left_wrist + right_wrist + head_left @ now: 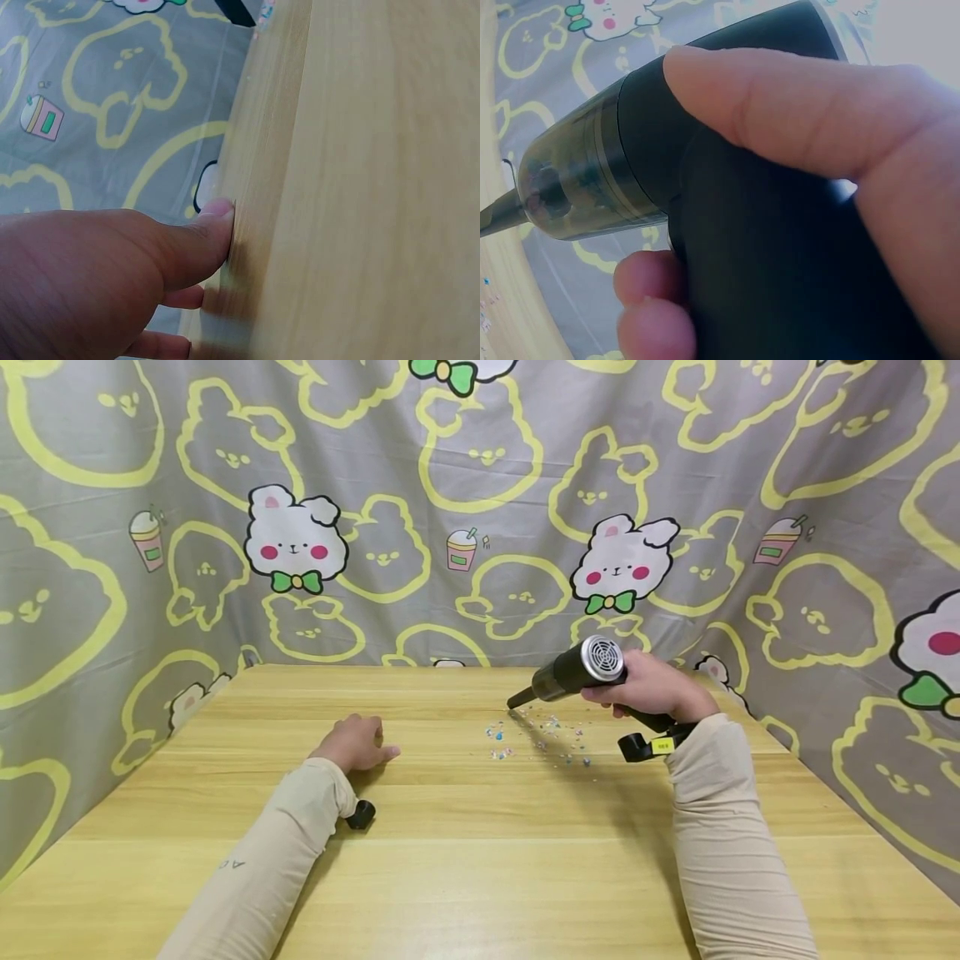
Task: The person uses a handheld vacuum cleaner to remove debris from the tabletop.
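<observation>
Left of the scattered bits, your left hand hangs relaxed, holding nothing; to their right, your right hand clamps the black vacuum by its handle, nozzle at their far edge. Looks light, rigid, smooth: grip mid-handle.

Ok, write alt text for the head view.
A person's right hand grips a dark handheld vacuum, its nozzle slanting down toward small colorful bits scattered on a wooden table. The left hand, holding nothing, is left of the bits; a gray cartoon-print curtain hangs behind.
</observation>
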Demonstrator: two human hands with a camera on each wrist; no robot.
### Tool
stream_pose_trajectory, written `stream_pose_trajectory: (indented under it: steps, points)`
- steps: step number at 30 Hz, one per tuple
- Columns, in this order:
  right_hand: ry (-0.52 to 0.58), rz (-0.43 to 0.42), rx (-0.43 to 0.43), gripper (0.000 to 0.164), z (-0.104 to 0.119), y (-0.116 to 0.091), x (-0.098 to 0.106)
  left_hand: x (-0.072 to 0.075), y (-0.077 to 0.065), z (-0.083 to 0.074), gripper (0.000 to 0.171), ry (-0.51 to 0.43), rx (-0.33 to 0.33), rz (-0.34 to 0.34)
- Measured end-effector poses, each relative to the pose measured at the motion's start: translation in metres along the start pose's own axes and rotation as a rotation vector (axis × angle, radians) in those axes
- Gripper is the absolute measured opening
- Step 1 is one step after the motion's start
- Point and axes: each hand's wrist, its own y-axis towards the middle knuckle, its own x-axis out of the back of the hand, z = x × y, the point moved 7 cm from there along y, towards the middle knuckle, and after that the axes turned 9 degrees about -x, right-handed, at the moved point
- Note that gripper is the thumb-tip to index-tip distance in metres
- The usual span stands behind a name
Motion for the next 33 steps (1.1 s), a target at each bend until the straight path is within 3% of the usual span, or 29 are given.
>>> stream_pose_trajectory:
  steps: [33]
  points:
    - [0.007, 0.021, 0.002, 0.026, -0.0008, -0.0026, 0.0019, -0.0011, 0.0023, 0.0033, 0.048, -0.005, 0.006, -0.009]
